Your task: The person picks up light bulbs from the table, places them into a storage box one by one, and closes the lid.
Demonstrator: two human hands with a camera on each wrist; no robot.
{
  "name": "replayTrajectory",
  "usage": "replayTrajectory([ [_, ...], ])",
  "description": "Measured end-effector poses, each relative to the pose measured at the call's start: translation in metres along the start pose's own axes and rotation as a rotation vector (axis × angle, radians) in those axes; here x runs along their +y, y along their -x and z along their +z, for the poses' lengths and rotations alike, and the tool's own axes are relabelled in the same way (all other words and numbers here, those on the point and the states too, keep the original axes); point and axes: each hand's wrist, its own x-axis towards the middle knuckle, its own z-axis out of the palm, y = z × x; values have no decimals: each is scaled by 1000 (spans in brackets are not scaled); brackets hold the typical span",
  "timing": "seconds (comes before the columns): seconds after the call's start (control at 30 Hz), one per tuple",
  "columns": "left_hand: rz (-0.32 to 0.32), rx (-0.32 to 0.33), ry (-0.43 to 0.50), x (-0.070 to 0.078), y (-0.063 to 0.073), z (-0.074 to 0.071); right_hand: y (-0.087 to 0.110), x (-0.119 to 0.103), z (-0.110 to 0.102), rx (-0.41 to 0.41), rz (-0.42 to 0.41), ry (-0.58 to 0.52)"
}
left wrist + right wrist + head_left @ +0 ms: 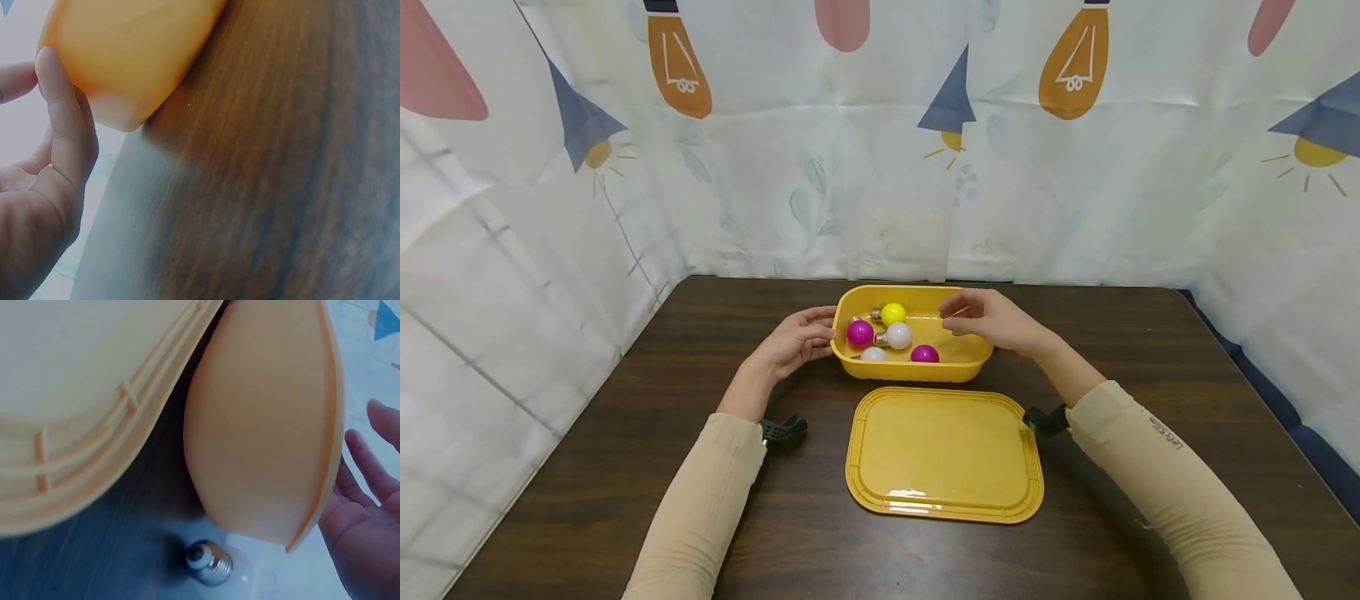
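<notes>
A yellow tub [917, 372] holds several light bulbs: a yellow bulb [893, 314], a magenta bulb [860, 333] and a white bulb [898, 335] among them. At the tub's left end is my left hand [797, 339], its fingertips against the outside near the rim. My right hand [992, 319] hovers over the right end with thumb and fingers apart and nothing visible between them. In the right wrist view, those fingers [372, 465] reach past the rim. Beside the tub there, a bulb [209, 562] lies on the table, its metal screw base showing; the head view hides it.
A flat yellow lid [943, 454] lies on the dark wooden table [625, 467] just in front of the tub. Behind the table hangs a white curtain [865, 192] printed with lamps. A dark blue edge [1262, 375] runs along the table's right side.
</notes>
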Motion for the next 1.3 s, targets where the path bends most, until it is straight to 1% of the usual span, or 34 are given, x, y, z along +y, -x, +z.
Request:
replayTrajectory([
  [0.13, -2, 2, 5, 0, -1, 0, 4, 3, -8, 40, -8, -64],
  [0.37, 5, -3, 13, -1, -2, 0, 14, 7, -22, 95, -1, -102],
  [0.83, 1, 2, 25, -2, -2, 0, 28, 21, -39, 193, 35, -74],
  [1.17, 1, 8, 24, -1, 0, 0, 36, 31, -47, 227, 71, -62],
  [1.3, 6, 2, 10, 0, 0, 0, 38, 35, -48, 272, 89, -47],
])
